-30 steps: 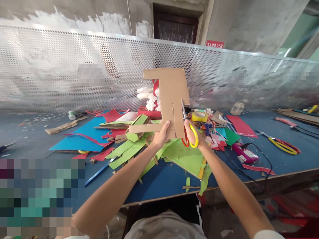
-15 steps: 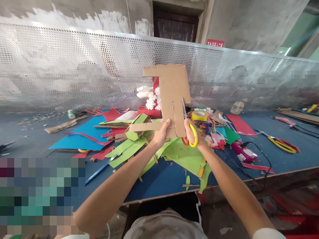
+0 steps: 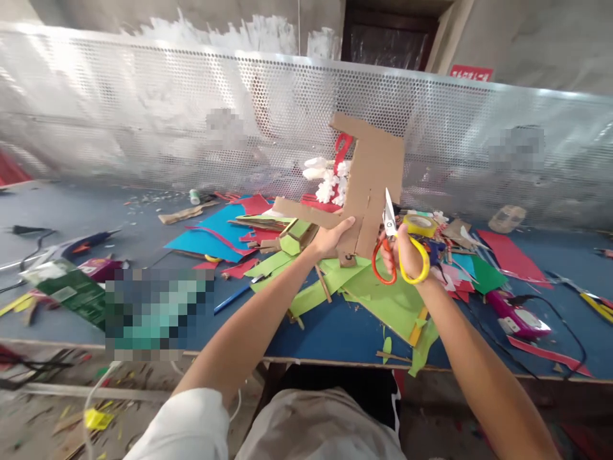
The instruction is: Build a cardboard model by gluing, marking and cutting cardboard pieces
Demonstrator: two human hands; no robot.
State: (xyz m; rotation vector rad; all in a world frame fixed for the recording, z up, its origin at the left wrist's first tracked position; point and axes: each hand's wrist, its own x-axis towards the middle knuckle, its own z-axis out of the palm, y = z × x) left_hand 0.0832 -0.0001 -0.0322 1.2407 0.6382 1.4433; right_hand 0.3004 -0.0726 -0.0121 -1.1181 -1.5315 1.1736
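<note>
My left hand (image 3: 334, 237) grips a brown cardboard piece (image 3: 378, 163) near its lower end, thumb across the front. The cardboard stands upright above the table, slightly tilted, with arms sticking out to the left and a slit running up its lower part. In my right hand (image 3: 407, 252) are scissors (image 3: 389, 220) with one red and one yellow handle loop. Their blades point up, look closed and lie at the cardboard's right edge; whether they touch it I cannot tell. Below both hands lie light green sheets and scraps (image 3: 387, 294).
White flowers (image 3: 330, 182) stand behind the cardboard, before a perforated metal screen (image 3: 167, 121). Blue sheet (image 3: 211, 233), yellow tape (image 3: 419, 225), a purple device (image 3: 520, 316) with a cable, red paper (image 3: 512, 255) and a second pair of scissors (image 3: 594, 303) lie around on the blue table.
The scissors have come out of the cardboard's lower slit area and shifted right, now in full view. The cardboard has turned and tilted. The whole view has swung left.
</note>
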